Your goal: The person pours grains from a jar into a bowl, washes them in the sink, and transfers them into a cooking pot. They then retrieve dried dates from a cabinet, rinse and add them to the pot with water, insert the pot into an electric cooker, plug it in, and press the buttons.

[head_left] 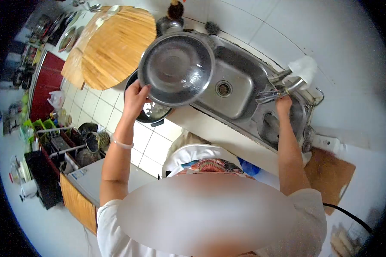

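My left hand point(136, 99) grips the near-left rim of a round metal basin point(173, 64), which is held up over the left end of the sink point(244, 112). No contents show in the wet, shiny basin. At the sink's right side, my right hand point(284, 105) is closed around a bundle of thin, shiny metal utensils point(268, 97), just below the faucet point(295, 86). Their exact kind is unclear, and the hand partly hides them. A white cloth point(303, 70) hangs about the faucet. Partly hidden under the basin is a dark pot point(158, 123) with glistening contents.
Round wooden boards point(120, 47) lie left of the basin. A small metal pot point(169, 26) and a dark scrubber point(211, 28) stand by the wall. At right is a brown cutting board point(330, 173); a rack with kitchenware point(68, 145) is at left.
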A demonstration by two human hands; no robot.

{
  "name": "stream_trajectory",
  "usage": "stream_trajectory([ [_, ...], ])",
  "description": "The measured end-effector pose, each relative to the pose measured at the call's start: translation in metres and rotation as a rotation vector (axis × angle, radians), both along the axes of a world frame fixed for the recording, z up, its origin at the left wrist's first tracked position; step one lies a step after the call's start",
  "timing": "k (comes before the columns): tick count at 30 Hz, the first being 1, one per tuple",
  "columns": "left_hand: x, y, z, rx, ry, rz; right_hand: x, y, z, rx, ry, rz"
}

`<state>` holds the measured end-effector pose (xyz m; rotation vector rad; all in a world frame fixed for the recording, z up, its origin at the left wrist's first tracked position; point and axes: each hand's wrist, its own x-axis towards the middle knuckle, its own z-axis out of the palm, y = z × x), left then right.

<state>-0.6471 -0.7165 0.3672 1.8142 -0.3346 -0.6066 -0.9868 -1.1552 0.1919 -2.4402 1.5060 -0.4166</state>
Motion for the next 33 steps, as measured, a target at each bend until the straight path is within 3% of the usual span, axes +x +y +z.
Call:
stream_trajectory([
  [2,0.008,0.029,0.001,0.073,-0.302,0.084,-0.007,-0.020,-0.034,-0.352,0.008,0.179],
  [3,0.009,0.037,0.011,0.133,-0.367,0.124,-0.002,-0.019,-0.037,-0.347,0.000,0.197],
  [4,0.007,0.044,0.022,0.282,-0.545,0.122,0.002,-0.017,-0.041,-0.168,-0.346,0.216],
  [6,0.010,0.060,0.022,0.375,-0.826,0.120,0.001,-0.028,-0.059,0.033,-0.689,0.236],
  [7,0.011,0.066,0.019,0.384,-0.828,0.129,-0.007,-0.045,-0.081,0.243,-0.720,0.121],
  [9,0.011,0.072,0.006,0.285,-1.032,0.176,0.001,-0.024,-0.044,-0.195,0.089,0.207],
  [12,0.002,0.082,0.000,0.277,-1.098,0.196,0.014,-0.012,-0.015,0.004,-0.087,0.133],
  [21,-0.007,0.101,0.004,0.381,-1.353,0.111,0.026,-0.002,-0.002,0.101,-0.434,0.073],
  [26,0.007,0.084,0.020,0.321,-1.391,0.098,0.028,-0.001,0.004,0.135,-0.371,0.017],
  [29,0.018,0.054,0.020,0.131,-0.965,0.240,0.019,-0.001,0.005,0.012,-0.319,0.000],
  [32,0.029,0.018,-0.001,0.048,-0.144,0.175,0.012,0.030,0.012,-0.026,-0.255,-0.018],
  [33,0.028,0.003,-0.005,-0.091,0.057,0.125,0.005,0.041,0.013,0.002,-0.223,-0.027],
])
